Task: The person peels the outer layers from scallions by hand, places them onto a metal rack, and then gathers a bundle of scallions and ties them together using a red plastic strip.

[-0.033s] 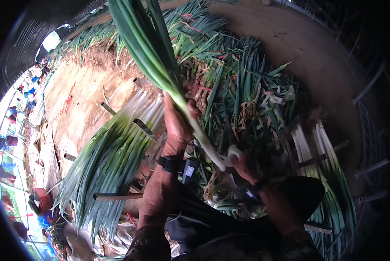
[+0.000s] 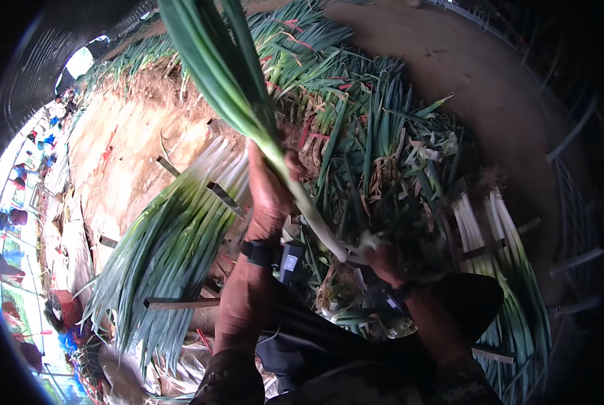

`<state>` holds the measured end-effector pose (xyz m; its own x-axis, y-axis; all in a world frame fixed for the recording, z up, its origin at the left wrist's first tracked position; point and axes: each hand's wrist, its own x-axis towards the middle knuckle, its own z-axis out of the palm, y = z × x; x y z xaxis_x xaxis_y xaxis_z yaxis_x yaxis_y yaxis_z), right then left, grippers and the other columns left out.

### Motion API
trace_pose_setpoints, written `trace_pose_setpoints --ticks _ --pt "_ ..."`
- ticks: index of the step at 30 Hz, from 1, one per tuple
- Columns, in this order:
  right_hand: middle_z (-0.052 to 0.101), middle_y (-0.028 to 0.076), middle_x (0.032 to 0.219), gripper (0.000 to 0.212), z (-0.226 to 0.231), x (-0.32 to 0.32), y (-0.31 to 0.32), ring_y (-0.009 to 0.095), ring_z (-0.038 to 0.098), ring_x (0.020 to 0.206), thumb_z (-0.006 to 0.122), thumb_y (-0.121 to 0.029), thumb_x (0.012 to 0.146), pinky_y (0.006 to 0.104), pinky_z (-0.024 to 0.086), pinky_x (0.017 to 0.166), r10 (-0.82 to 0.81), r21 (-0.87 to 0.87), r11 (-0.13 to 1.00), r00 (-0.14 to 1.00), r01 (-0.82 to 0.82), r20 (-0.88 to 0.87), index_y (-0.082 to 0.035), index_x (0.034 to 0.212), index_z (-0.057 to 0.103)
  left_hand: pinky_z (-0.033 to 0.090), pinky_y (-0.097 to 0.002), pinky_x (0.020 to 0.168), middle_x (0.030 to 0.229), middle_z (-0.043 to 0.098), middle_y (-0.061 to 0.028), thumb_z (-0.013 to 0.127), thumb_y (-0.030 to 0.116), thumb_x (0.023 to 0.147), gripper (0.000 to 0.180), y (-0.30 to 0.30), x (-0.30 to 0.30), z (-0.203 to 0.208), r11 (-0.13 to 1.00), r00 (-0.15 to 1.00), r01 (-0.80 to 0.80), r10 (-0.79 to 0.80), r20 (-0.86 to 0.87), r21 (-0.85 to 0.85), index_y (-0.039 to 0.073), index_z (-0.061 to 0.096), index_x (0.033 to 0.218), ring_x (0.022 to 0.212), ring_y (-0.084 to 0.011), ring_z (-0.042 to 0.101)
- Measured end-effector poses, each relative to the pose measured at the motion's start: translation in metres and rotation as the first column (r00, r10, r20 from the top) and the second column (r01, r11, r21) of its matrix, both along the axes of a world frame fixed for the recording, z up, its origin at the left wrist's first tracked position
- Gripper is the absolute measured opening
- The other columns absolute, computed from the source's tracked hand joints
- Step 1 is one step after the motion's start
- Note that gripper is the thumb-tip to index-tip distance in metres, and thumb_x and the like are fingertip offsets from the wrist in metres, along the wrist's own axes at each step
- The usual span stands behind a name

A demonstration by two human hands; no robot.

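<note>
A thick green onion (image 2: 313,217) slants across the middle, its dark green leaves up and away, its white root end down near my lap. My left hand (image 2: 269,189) is closed round its pale stalk, just below where the leaves begin. Beside the root end, my right hand (image 2: 384,263) is curled, and its fingertips are smeared by motion. Something thin and pale shows between that hand and the stalk's end, too blurred to name. Onion roots (image 2: 325,293) and loose scraps lie beneath the root end.
Left of me, a row of green onions (image 2: 174,236) rests on a rack with metal posts (image 2: 224,197). More green onions (image 2: 507,270) lie in another rack at right. A large heap of onions (image 2: 383,128), partly tied with red bands, spreads ahead, beside bare brown ground (image 2: 450,74).
My left hand and the onion have shifted slightly to the left. My right hand has moved a little, and its fingers are now more blurred at the root end.
</note>
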<state>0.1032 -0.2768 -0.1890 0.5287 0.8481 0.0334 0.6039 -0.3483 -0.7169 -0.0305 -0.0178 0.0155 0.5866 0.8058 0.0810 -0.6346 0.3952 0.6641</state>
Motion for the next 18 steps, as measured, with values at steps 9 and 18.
trace_pose_setpoints --ticks 9,18 --pt "0.071 0.02 0.1 0.042 -0.07 0.07 -0.102 0.037 0.069 0.095 0.069 -0.039 0.086 0.045 0.054 0.083 0.267 -0.467 0.848 0.963 -0.252 -0.036 -0.004 0.108 0.071 0.041 -0.0277 0.05 0.07 0.052 -0.0029 0.035 0.061 0.101 0.072 0.02 -0.019 0.02 0.993 0.974 0.082 -0.098 0.204 0.086 -0.001 0.046 0.135 0.051 -0.0137 0.046" --pt "0.072 0.013 0.085 0.021 0.162 -0.039 0.043 0.024 0.072 0.077 0.075 -0.013 0.083 0.0332 0.055 0.066 0.125 0.306 0.947 0.991 -0.102 -0.055 -0.004 0.1 0.068 0.046 -0.0315 0.056 0.074 0.058 -0.0046 0.05 0.058 0.097 0.047 0.009 -0.001 0.003 0.986 0.986 -0.036 0.061 0.154 -0.162 0.014 0.057 0.111 0.062 -0.0191 0.055"
